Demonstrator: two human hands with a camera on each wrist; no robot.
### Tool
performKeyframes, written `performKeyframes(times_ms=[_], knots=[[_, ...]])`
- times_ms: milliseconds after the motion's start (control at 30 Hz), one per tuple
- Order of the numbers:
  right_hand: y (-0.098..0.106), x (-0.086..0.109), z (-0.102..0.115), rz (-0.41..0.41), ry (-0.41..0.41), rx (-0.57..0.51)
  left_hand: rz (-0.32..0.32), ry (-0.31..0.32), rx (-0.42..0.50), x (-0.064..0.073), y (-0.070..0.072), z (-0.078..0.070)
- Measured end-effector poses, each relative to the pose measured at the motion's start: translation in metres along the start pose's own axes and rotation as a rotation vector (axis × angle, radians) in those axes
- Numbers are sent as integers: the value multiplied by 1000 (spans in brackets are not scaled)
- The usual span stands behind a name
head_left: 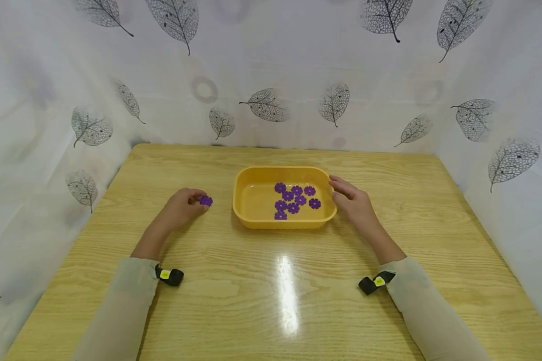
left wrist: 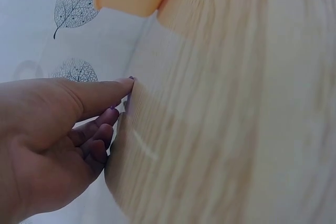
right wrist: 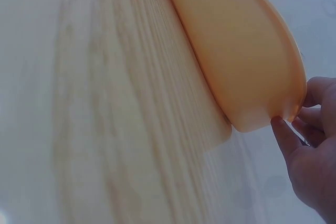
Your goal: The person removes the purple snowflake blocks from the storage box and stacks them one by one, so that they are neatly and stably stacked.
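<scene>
The governing relation is the gap between the purple disc (head_left: 206, 201) and the yellow tray (head_left: 254, 203): the disc is left of the tray, apart from its left end, and the left hand (head_left: 180, 208) is nearer. The fingers of the left hand pinch the disc at the tips; whether it touches the worktop (head_left: 226, 301) cannot be determined. The tray's long axis runs left to right; loose purple discs (head_left: 293, 208) lie toward its right half. The left forearm angles forward, fingertips pointing right. The right hand (head_left: 354, 203) angles forward and left, fingers extended, touching the tray's right end, thumb against the outer wall.
</scene>
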State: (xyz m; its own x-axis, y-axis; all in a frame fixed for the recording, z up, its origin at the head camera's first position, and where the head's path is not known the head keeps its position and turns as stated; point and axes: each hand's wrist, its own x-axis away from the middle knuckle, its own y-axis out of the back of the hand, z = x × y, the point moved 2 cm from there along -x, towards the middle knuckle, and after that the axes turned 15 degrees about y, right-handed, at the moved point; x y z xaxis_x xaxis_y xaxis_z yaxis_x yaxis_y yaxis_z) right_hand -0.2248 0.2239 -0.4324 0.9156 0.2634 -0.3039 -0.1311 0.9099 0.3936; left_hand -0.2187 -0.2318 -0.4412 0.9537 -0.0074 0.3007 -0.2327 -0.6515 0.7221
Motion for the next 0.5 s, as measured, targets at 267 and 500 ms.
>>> performKeyframes(times_ms=[267, 500], knots=[[0, 1, -1, 12, -10, -8, 1, -17, -14, -1, 0, 2], [0, 1, 1, 6, -3, -5, 16, 6, 24, 0, 2, -3]])
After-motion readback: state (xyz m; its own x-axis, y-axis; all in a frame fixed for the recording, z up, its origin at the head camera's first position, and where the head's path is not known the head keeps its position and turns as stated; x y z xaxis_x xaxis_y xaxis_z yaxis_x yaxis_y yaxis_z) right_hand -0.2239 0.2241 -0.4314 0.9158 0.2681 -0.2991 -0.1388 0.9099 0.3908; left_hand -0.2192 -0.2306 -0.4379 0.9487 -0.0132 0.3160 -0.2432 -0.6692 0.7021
